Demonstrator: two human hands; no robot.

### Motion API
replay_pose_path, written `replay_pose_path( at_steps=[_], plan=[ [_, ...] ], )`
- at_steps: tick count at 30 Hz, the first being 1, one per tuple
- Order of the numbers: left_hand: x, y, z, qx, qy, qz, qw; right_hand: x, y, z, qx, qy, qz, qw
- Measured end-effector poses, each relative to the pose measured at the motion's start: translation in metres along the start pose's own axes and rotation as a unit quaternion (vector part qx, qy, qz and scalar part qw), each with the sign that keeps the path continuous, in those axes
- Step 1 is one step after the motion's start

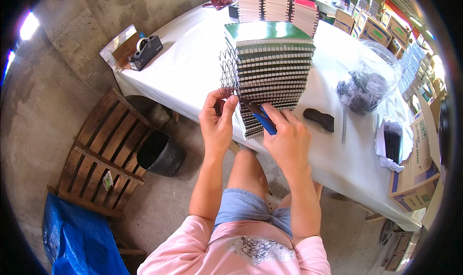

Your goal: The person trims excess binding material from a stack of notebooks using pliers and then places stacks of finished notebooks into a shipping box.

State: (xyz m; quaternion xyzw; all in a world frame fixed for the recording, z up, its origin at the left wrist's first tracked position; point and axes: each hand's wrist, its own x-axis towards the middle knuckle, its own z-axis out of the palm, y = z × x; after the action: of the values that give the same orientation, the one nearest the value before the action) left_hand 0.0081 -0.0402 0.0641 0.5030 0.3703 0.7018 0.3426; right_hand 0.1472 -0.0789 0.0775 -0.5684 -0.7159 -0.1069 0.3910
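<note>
A tall stack of spiral notebooks with green covers (270, 32) stands at the near edge of the table, its coil-bound edges toward me. Loose dark coil ends (226, 70) stick out from its left side. There, my left hand (217, 120) is closed, thumb and fingers pinching the end of a dark spiral coil. My right hand (289, 132) grips blue-handled pliers (264, 119). Their dark jaws point up and left, close to the coil at the left fingertips. Whether the jaws touch the wire is too small to tell.
The white-covered table (188, 58) carries a tape dispenser (146, 53), a black pouch-like item (319, 119), a loose coil (344, 125) and a plastic bag of black coils (361, 89). Right: a cardboard box (415, 164). Below left: a black bucket (161, 154) and wooden pallet (106, 161). People work far back.
</note>
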Motion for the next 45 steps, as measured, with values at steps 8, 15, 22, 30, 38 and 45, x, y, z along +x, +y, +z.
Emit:
replay_pose_path(
  at_steps=[8, 15, 22, 30, 38, 45],
  plan=[
    [0.001, 0.005, -0.006, 0.009, -0.001, 0.010, 1.000, 0.003, -0.011, -0.014, -0.053, 0.019, 0.021, 0.998],
    [-0.002, 0.009, -0.003, -0.031, -0.010, -0.043, 0.999, 0.007, -0.018, -0.019, -0.112, 0.028, 0.018, 0.993],
    [-0.002, 0.008, -0.003, -0.049, -0.003, -0.044, 0.998, 0.006, -0.021, -0.019, -0.117, 0.027, 0.026, 0.992],
    [-0.004, 0.005, -0.004, -0.025, 0.004, -0.038, 0.999, 0.009, -0.025, -0.013, -0.137, 0.047, -0.007, 0.989],
    [-0.006, 0.003, -0.004, -0.028, -0.002, -0.028, 0.999, 0.009, -0.014, -0.006, -0.097, 0.013, 0.000, 0.995],
    [-0.013, -0.007, 0.004, 0.217, 0.102, 0.245, 0.940, 0.007, -0.011, -0.004, -0.027, -0.011, 0.011, 1.000]
  ],
)
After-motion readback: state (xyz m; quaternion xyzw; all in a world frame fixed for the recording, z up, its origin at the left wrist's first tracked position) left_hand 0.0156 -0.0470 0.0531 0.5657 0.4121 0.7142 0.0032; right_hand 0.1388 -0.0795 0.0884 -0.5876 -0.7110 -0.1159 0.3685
